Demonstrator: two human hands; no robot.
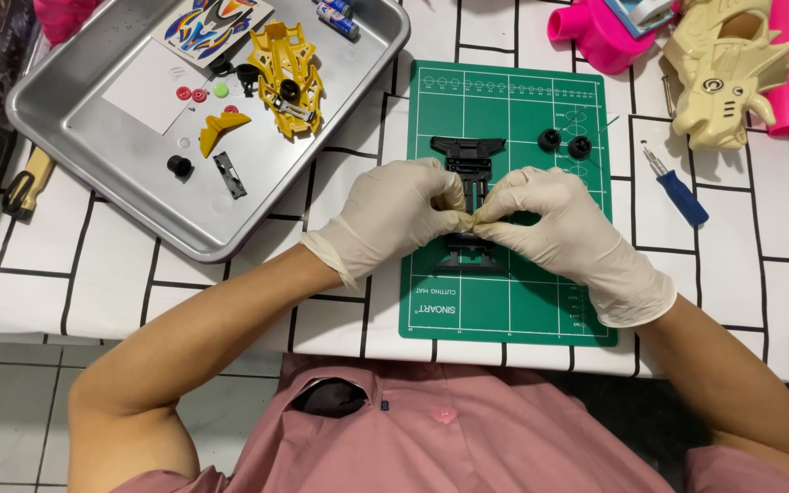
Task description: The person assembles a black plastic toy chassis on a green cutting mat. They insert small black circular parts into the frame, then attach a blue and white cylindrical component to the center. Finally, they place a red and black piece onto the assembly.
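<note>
Head view: black chassis on green mat, partly beneath left hand and right hand, both seemingly pinching it.

hobby workbench | green cutting mat | metal parts tray | screwdriver

The cutting mat is green with a fine white grid, and the chassis on it is black, as are the two wheels at its upper right. Left of the mat sits a silver tray holding a yellow car body; right of it lies a blue-handled screwdriver. Under the mat, the desk is white with black brick lines.
</note>
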